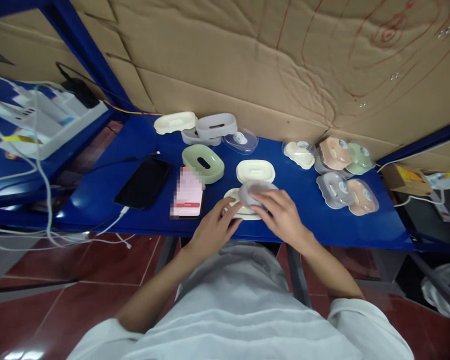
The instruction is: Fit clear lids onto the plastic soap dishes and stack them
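Observation:
My right hand (pixel 281 215) grips a pale grey oval soap dish part (pixel 258 187), tilted over a cream soap dish (pixel 249 217) at the table's front edge. My left hand (pixel 214 226) has its fingers and thumb around the left end of that cream dish. Fingers partly cover both pieces. Just behind them lies a separate cream oval soap tray (pixel 255 171). To the left, a green soap dish frame (pixel 203 164) with a dark slot rests against the lit phone (pixel 188 196).
Cream (pixel 175 122) and grey soap dish parts (pixel 216 126) and a clear lid (pixel 241 141) stand at the back. Several lidded soap dishes (pixel 335 190) are grouped right. A black phone (pixel 144 183), white cables (pixel 48 200) and a power strip tray (pixel 80 127) lie left. Cardboard (pixel 210 60) walls the back.

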{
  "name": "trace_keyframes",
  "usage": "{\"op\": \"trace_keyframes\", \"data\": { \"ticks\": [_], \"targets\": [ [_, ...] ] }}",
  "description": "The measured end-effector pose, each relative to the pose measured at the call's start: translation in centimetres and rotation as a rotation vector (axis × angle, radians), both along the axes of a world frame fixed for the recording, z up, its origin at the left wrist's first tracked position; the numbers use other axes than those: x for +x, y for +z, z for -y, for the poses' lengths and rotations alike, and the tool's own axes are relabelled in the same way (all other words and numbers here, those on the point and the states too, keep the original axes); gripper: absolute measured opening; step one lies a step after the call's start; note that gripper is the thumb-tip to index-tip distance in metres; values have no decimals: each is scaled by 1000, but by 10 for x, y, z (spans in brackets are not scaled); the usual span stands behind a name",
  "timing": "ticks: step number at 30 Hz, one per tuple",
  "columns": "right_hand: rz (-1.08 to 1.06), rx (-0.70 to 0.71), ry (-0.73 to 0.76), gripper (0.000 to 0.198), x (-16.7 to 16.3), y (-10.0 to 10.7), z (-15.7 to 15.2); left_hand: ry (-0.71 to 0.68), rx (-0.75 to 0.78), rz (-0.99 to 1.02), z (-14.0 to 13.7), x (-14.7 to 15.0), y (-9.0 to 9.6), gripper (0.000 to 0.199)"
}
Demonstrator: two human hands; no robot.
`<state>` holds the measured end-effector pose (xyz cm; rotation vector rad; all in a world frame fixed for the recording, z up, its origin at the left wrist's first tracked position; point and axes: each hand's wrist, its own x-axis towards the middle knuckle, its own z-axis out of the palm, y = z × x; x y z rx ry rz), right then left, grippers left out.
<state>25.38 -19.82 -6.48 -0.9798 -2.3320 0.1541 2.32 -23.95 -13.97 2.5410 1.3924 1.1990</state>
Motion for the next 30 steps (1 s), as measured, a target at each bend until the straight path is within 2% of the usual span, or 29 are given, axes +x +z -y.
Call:
{"op": "trace_keyframes", "data": {
  "ticks": [3, 6, 9, 12, 15, 19, 26, 30],
  "targets": [
    [10, -47, 4, 30, -18, -23, 11, 32, 7, 72, 0, -1, 1, 59],
    [-11, -116, 100, 44, -23, -30, 13, 15, 7, 37, -1, -1, 3, 61],
    [29, -84, 154, 65, -3, -27, 14, 1, -7, 10, -1, -1, 5, 58],
    [84, -40, 40, 73, 26, -30, 15, 12, -37, -9, 0, 0, 4, 46],
    [142, -46, 5, 65, 45, -40, 16, 34, -47, 16, 0, 1, 3, 33],
    [150, -72, 77, 56, 48, -48, 13, 36, -33, 23, -1, 0, 3, 26],
    [235, -21, 152, 54, 45, -45, 8, -11, -46, -76, -3, 0, 2, 16],
    [187, -29, 211, 51, 46, -36, 0, -12, -66, -68, -3, 0, 2, 16]
  ]
}}
